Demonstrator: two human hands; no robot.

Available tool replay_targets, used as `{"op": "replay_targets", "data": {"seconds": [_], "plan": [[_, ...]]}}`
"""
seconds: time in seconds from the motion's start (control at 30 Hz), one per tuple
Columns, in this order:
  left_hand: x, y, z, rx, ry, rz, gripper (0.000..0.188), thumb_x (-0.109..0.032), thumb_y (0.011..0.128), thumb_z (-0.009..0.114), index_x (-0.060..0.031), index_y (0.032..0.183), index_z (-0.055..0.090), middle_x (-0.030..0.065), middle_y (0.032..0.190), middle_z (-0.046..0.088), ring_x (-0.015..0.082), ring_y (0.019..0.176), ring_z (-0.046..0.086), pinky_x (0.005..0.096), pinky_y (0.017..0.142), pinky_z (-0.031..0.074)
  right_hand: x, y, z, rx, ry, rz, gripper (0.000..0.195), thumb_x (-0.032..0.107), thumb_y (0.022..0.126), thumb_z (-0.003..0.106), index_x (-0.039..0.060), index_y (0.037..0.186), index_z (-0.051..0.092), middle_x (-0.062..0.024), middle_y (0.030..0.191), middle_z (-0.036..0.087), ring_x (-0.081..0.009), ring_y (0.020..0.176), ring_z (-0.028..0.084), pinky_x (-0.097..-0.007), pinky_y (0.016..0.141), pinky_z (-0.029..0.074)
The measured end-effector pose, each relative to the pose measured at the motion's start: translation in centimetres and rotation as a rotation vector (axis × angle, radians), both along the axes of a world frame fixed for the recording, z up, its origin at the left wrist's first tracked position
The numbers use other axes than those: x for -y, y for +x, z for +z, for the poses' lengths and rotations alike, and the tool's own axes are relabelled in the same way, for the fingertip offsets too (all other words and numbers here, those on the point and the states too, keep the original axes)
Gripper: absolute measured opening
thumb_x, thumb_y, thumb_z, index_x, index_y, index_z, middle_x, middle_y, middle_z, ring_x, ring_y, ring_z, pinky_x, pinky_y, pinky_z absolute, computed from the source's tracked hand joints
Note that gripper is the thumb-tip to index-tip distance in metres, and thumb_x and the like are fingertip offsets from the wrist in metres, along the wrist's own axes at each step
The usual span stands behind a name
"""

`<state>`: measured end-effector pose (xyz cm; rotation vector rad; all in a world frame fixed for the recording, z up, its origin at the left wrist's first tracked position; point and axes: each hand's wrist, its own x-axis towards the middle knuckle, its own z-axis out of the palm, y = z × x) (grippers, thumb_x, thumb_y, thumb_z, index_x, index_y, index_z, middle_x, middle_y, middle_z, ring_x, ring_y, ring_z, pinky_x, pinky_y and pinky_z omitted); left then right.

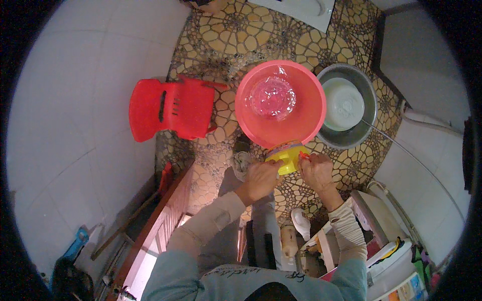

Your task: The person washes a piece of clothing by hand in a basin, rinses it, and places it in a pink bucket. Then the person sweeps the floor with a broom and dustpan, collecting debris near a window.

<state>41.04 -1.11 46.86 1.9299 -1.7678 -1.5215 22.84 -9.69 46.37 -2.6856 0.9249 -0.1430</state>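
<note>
A yellow plastic bottle (287, 161), apparently for detergent, with a printed label, is held at the near rim of a pink plastic basin (246, 124). My left hand (263, 178) grips its left side. My right hand (317, 171) has its fingers closed around a small orange-red part (303, 155), seemingly the cap, at the bottle's right end. Whether the cap is on or off I cannot tell. Clear water (274, 98) ripples and glints in the basin.
Right of the pink basin stands a metal basin (371, 109) with a white bowl (344, 103) inside. A thin hose (414, 154) runs from there. A red plastic chair (188, 113) is at left. White bottle (300, 222), beige bottle (289, 240) and shelf unit (371, 214) stand near me.
</note>
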Motion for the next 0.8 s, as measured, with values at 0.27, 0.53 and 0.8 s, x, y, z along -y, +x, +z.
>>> {"op": "replay_targets", "data": {"seconds": [0.27, 0.53, 0.8], "plan": [[-5.0, -1.9, -4.6, -0.632, 0.427, 0.395, 0.052, -0.046, 0.078, 0.066, -0.0091, 0.114, 0.058, 0.0156, 0.097, 0.064, 0.0274, 0.086, 0.062, 0.0362, 0.075, 0.047, -1.2, 1.6, -0.5, -0.133, -0.065, -0.059, 0.021, 0.016, 0.071, 0.065, 0.0103, 0.058, 0.049, -0.0074, 0.056, 0.054, -0.0241, 0.045, 0.055, -0.0386, 0.041, 0.042], [-3.6, -3.5, -6.9, -0.653, 0.428, 0.431, 0.066, -0.058, 0.08, 0.058, -0.0014, 0.113, 0.059, 0.0219, 0.097, 0.063, 0.031, 0.093, 0.062, 0.0393, 0.079, 0.046, 1.1, 2.3, -1.0, -0.236, 0.19, -0.186, 0.015, 0.021, 0.08, 0.062, 0.0079, 0.08, 0.056, -0.0123, 0.061, 0.06, -0.0328, 0.053, 0.059, -0.044, 0.049, 0.046], [-3.5, -4.6, -5.4, -0.386, 0.23, 0.435, 0.051, -0.05, 0.087, 0.05, -0.0013, 0.101, 0.06, 0.0219, 0.09, 0.064, 0.0391, 0.082, 0.061, 0.0468, 0.075, 0.047, 1.4, 3.0, -2.1, -0.455, 0.088, -0.229, 0.022, 0.03, 0.088, 0.052, 0.0096, 0.087, 0.059, -0.0118, 0.057, 0.06, -0.0301, 0.05, 0.061, -0.0405, 0.044, 0.047]]}}
